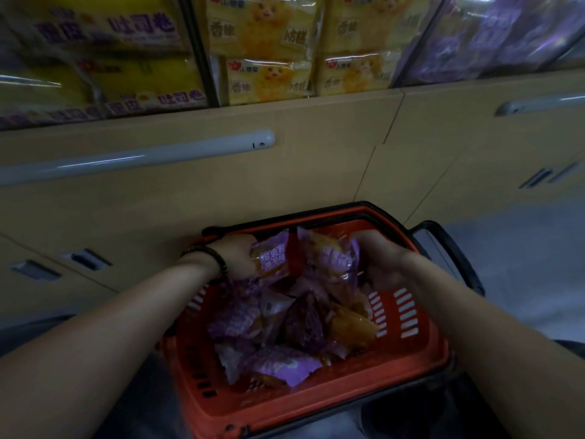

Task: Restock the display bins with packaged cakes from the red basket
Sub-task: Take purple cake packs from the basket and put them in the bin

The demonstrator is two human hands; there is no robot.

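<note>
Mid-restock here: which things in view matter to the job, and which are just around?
Job: red basket, purple cake packets in it, left hand and right hand each gripping a packet, purple-pack display bin.
Around: yellow packs, cabinet handle, floor.

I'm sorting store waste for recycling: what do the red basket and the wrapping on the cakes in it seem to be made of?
The red basket looks like rigid moulded plastic with a dull sheen: even colour, slotted walls. The packaged cakes seem wrapped in thin glossy plastic film, part purple print, part clear: it crinkles, catches light and shows brown cake through.
</note>
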